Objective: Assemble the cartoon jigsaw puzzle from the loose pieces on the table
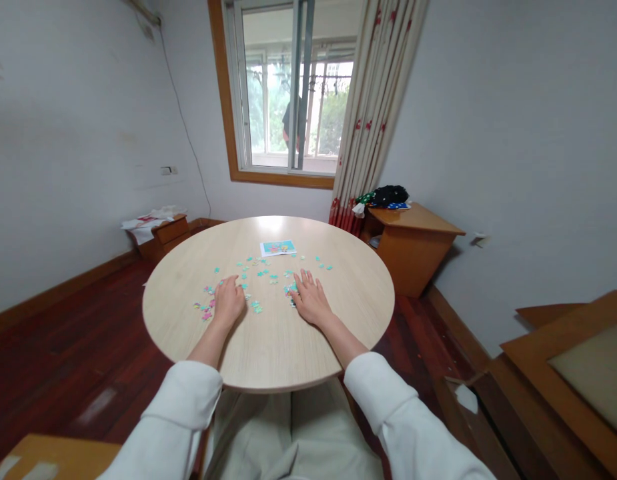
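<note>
Small jigsaw puzzle pieces (pixel 273 277), mostly teal with some pink and pale green, lie loose on a round wooden table (pixel 268 353). My left hand (pixel 229 300) rests at the left of them, fingers curled down and close together. A pink group of pieces (pixel 207 313) lies just left of it. Whatever is under its fingertips is hidden. Over a small cluster of teal pieces (pixel 288 290), my right hand (pixel 312 300) lies palm down with its fingers spread, partly covering them. Beyond both hands is a picture card (pixel 279 248) with a teal, colourful print.
A wooden cabinet (pixel 418 227) with dark cloth on top stands beyond the table's right side. On the left is a low drawer unit (pixel 171 230) with papers. A window and a curtain (pixel 373 100) are behind. Wooden furniture (pixel 553 353) fills the lower right.
</note>
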{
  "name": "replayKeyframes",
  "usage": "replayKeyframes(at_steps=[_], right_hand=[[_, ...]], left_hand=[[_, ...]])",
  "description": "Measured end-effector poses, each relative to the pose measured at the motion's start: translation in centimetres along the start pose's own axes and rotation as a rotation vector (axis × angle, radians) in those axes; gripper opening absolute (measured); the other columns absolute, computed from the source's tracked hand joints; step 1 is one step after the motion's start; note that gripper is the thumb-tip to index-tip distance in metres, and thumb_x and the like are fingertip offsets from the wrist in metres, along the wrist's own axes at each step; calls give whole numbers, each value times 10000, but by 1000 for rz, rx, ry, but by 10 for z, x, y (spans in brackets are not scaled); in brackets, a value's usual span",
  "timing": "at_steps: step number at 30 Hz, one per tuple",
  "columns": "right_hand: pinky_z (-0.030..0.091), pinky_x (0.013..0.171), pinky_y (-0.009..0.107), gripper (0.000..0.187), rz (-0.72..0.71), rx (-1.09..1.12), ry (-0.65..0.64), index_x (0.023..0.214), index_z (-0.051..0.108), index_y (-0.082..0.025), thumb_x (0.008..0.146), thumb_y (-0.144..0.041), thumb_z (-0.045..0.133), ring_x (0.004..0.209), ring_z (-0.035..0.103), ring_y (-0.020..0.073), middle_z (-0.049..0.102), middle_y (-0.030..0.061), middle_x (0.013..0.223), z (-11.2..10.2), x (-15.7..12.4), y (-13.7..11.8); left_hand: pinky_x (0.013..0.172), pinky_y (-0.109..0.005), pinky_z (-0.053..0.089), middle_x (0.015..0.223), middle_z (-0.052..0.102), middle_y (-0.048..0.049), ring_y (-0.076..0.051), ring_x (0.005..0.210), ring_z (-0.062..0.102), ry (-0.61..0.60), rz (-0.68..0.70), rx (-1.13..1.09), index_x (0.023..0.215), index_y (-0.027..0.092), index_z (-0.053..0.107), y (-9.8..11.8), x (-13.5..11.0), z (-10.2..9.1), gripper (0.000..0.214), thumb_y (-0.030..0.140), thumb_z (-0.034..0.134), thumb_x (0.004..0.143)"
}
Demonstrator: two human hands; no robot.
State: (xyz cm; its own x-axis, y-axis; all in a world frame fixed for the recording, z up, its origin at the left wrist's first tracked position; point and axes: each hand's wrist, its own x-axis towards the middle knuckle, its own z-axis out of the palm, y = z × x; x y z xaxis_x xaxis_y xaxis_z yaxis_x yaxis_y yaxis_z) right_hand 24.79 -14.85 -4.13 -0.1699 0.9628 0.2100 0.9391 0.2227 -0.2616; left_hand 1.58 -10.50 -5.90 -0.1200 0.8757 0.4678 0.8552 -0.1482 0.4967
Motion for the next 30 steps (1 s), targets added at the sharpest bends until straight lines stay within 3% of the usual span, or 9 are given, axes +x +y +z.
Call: replayKeyframes(at_steps=[6, 13, 20, 26, 30], right_hand=[[99, 1160, 476, 633, 29, 11, -204, 1491, 247, -146, 965, -495, 202, 1447, 161, 234, 211, 97, 1557, -5, -2, -7], [79, 1163, 470, 637, 37, 7, -196, 1493, 245, -164, 964, -513, 185, 1451, 147, 224, 197, 78, 1561, -2, -2, -8], [107, 1162, 467, 590, 35, 21, -164, 1474, 294, -153, 978, -468, 232, 1442, 183, 223, 245, 87, 1549, 1, -4, -6], [160, 1151, 459, 512, 36, 49, -108, 1424, 394, -165, 985, -404, 284, 1417, 258, 223, 328, 98, 1519, 2, -5, -5], [176, 1151, 446, 479, 45, 87, -79, 1397, 439, -181, 985, -377, 293, 1402, 293, 217, 368, 92, 1499, 2, -5, -3]], left_hand=[[1020, -415, 407, 1190, 635, -155, -267, 1155, 565, 14, -32, -63, 1139, 123, 592, -4, 1, -1, 413, 149, 374, 788], [985, -407, 431, 1086, 657, -151, -262, 1089, 591, 69, -93, -187, 1003, 149, 618, -4, 1, -7, 336, 149, 389, 757], [835, -344, 493, 801, 665, -50, -200, 859, 629, 243, -382, -468, 732, 201, 564, -14, 7, -16, 166, 179, 400, 716], [521, -239, 473, 559, 516, 36, -109, 489, 524, 299, -500, -900, 693, 192, 501, -8, 7, -24, 122, 201, 385, 655], [394, -201, 359, 487, 432, 71, -90, 387, 412, 231, -508, -950, 696, 191, 512, -6, 6, -25, 130, 246, 408, 641]])
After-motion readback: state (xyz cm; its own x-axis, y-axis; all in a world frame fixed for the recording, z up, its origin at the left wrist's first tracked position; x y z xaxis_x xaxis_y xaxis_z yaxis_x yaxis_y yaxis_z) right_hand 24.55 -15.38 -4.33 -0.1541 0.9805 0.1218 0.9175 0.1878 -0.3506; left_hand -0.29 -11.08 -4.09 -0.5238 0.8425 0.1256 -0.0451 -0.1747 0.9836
